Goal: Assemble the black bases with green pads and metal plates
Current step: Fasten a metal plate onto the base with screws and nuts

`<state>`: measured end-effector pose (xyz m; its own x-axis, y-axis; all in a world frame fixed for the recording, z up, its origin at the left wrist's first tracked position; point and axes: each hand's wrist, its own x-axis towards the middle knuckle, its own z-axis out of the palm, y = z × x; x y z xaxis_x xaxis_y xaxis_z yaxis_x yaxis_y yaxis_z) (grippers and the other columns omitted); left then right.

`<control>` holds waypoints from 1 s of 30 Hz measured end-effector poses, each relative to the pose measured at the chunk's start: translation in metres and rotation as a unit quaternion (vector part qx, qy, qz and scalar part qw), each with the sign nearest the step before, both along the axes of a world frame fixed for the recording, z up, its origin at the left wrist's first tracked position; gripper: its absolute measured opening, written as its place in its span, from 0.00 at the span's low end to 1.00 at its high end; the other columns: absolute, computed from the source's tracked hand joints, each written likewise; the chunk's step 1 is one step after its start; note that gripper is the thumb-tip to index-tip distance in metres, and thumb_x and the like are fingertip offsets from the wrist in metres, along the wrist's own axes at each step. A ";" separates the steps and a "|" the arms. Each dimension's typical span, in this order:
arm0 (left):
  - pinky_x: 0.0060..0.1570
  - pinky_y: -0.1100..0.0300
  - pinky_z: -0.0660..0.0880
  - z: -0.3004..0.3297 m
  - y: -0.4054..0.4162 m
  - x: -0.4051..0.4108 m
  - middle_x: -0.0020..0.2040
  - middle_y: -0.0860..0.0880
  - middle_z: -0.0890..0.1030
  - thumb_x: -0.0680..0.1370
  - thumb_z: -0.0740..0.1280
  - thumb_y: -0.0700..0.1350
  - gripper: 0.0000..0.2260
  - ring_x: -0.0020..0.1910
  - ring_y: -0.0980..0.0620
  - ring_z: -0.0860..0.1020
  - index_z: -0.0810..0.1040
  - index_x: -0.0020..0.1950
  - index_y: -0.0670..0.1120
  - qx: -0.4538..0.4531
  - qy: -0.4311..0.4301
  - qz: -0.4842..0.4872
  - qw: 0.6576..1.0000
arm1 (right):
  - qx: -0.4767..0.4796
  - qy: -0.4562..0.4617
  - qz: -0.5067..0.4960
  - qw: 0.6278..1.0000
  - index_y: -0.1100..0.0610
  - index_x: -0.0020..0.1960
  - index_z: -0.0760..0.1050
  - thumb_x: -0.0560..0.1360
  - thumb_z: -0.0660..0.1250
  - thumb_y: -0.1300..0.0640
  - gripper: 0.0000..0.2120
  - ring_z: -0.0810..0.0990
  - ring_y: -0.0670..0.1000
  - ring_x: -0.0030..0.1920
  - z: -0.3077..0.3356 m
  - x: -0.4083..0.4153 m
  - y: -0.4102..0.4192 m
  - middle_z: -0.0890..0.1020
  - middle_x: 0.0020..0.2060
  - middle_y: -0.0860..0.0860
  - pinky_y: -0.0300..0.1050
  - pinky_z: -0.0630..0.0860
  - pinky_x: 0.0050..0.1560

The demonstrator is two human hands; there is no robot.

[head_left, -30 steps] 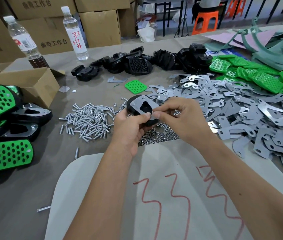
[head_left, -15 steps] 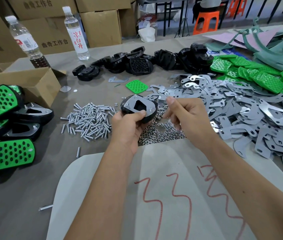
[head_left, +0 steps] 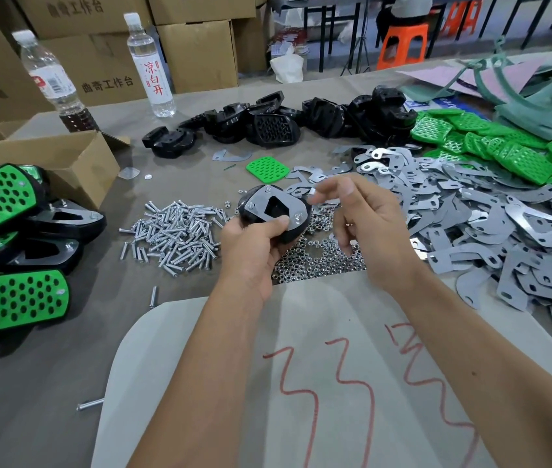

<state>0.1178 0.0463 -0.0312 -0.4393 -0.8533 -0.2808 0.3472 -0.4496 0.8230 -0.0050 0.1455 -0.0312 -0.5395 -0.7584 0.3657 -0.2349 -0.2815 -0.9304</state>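
My left hand (head_left: 254, 244) grips a black base (head_left: 245, 211) from below, with a grey metal plate (head_left: 261, 206) lying on top and screw ends sticking up through the plate's corners. My right hand (head_left: 365, 224) hovers just right of the base with its fingers loosely apart, not touching it, and I see nothing in it. On the table beyond are a heap of black bases (head_left: 301, 119), a heap of green pads (head_left: 511, 153), one loose green pad (head_left: 267, 167), and a wide spread of metal plates (head_left: 470, 224).
Screws (head_left: 180, 234) lie left of my hands and small nuts (head_left: 318, 261) lie under them. Finished black and green pieces (head_left: 14, 298) are stacked at far left by a cardboard box (head_left: 65, 160). Two bottles (head_left: 151, 62) stand behind. A white sheet (head_left: 301, 332) covers the near edge.
My right hand has let go of the plate's near corner and drawn off to the right, its fingers opening. My left hand has kept the base and turned it slightly.
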 end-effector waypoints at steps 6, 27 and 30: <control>0.41 0.55 0.84 0.002 -0.002 -0.001 0.59 0.34 0.83 0.76 0.69 0.27 0.19 0.52 0.39 0.85 0.75 0.66 0.34 0.032 0.011 0.046 0.998 | -0.036 0.026 -0.011 0.999 0.56 0.58 0.83 0.86 0.60 0.50 0.15 0.73 0.44 0.26 -0.003 0.004 0.001 0.70 0.25 0.57 0.36 0.67 0.26; 0.53 0.40 0.83 -0.001 0.011 -0.003 0.50 0.44 0.86 0.64 0.76 0.38 0.21 0.50 0.42 0.86 0.79 0.56 0.46 -0.127 -0.132 0.053 0.982 | 0.115 0.338 -0.068 0.932 0.49 0.62 0.70 0.79 0.70 0.60 0.15 0.75 0.40 0.38 -0.013 -0.004 -0.010 0.78 0.43 0.45 0.32 0.66 0.40; 0.53 0.42 0.83 -0.002 0.011 -0.004 0.44 0.50 0.87 0.61 0.75 0.42 0.21 0.46 0.47 0.86 0.79 0.53 0.49 -0.163 -0.164 0.046 0.972 | 0.098 0.342 -0.025 0.934 0.49 0.65 0.70 0.78 0.68 0.66 0.20 0.79 0.43 0.40 -0.013 -0.005 -0.009 0.78 0.47 0.46 0.29 0.70 0.42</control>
<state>0.1142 0.0578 -0.0331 -0.2895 -0.9518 -0.1015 0.0681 -0.1263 0.9897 -0.0101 0.1361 -0.0446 -0.2675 -0.8267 0.4949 -0.8013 -0.0944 -0.5908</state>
